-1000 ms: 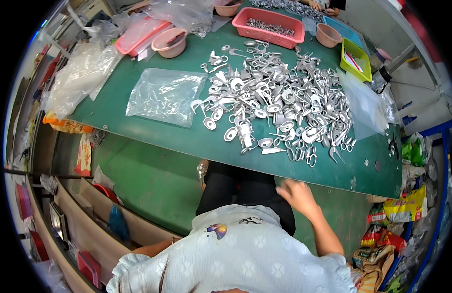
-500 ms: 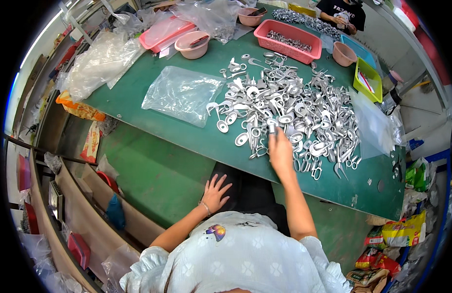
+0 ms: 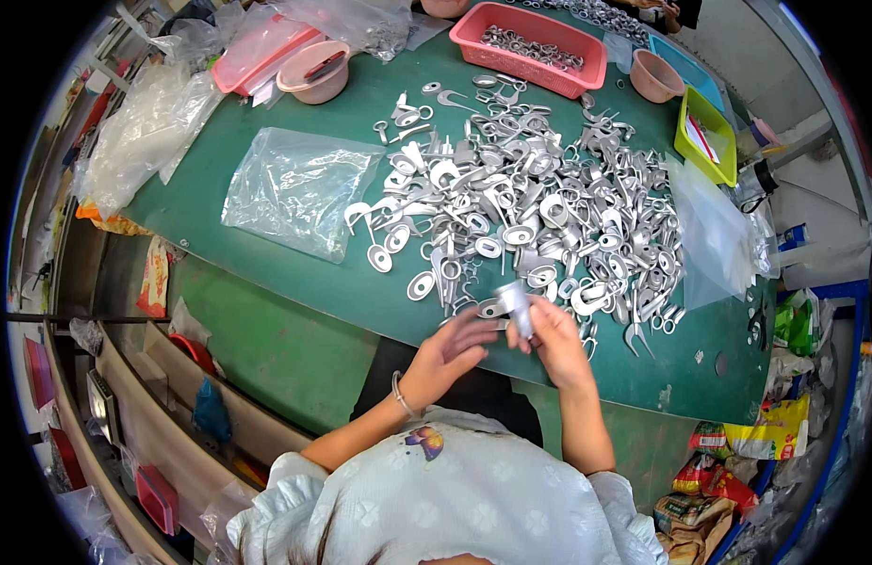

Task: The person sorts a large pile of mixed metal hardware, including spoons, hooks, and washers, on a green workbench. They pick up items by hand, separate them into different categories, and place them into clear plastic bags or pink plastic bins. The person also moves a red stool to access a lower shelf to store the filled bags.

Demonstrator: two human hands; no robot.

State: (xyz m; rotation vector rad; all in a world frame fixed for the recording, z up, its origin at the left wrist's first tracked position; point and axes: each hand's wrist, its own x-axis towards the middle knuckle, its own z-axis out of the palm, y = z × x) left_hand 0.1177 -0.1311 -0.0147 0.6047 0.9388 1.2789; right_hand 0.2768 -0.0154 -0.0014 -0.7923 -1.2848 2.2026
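Observation:
Between the thumb and fingers of my right hand is a silver metal part with a thick cylindrical end, blurred by motion. My left hand is close beside it with fingers stretched toward the part and nothing in them; whether the fingertips touch the part I cannot tell. Both hands are over the near edge of the green table. Just beyond them spreads a heap of loose silver metal parts, some with rings, some with oval discs, some with hooks or forks.
A clear plastic bag lies left of the heap, clear plastic sheets right of it. Along the back stand a pink basket of small metal parts, pink bowls and a lime-green tray. Another person's hand shows at the far edge.
My right hand has lifted a metal part from the heap and drawn it back toward me. My left hand has risen from my lap to meet it. The view has shifted slightly.

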